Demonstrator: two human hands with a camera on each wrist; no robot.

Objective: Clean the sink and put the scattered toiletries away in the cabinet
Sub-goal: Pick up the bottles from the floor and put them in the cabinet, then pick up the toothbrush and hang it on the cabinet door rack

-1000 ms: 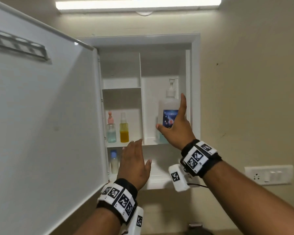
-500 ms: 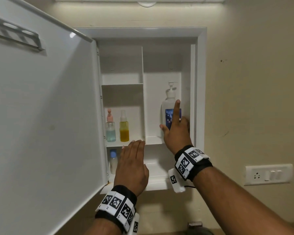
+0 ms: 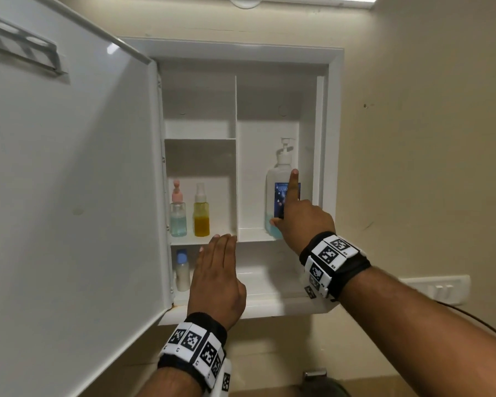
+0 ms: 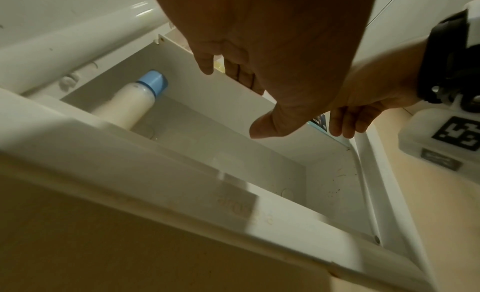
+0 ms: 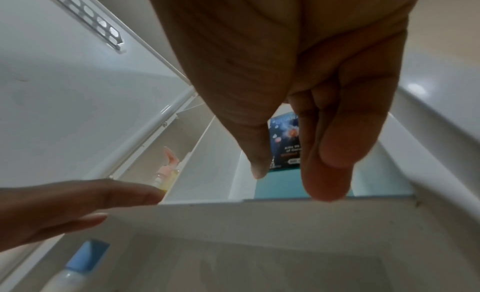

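Observation:
The white wall cabinet (image 3: 335,144) stands open. A clear pump bottle (image 3: 278,179) with a blue label and some blue liquid stands on the right middle shelf. My right hand (image 3: 297,219) is at its front: the index finger lies straight up the label and the thumb sits by the bottle's lower left. The other fingers hang loosely below, with the label (image 5: 284,140) showing behind them. My left hand (image 3: 216,276) is flat with straight fingers, its tips at the middle shelf's front edge, holding nothing.
A pink-capped bottle (image 3: 178,216) and a yellow spray bottle (image 3: 201,217) stand on the left middle shelf. A blue-capped white bottle (image 3: 182,272) is on the bottom shelf. The cabinet door (image 3: 69,196) hangs open at left. A wall socket (image 3: 438,290) is at right.
The pump bottle went from held in front of the cabinet to standing on the right shelf. My right hand's grip loosened to an index finger on the label. The left hand rose slightly.

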